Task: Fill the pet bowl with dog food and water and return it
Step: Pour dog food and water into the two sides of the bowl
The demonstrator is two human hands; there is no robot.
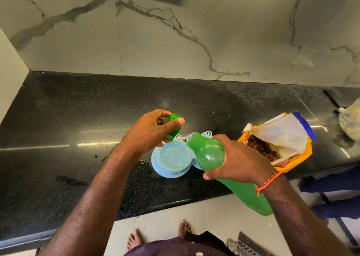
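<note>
A light blue double pet bowl sits on the black counter; its left cup holds clear water, and its right cup is hidden behind the bottle. My right hand grips a green plastic bottle, tilted with its open mouth just above the bowl's middle. My left hand holds the green bottle cap above the bowl's far left edge. An open yellow dog food bag with brown kibble showing lies to the right of the bowl.
A marble wall runs behind the counter, with a side wall at the left. A crumpled plastic bag lies at the far right. Small wet spots mark the counter near the bowl. Bare feet stand on the white floor below the counter edge.
</note>
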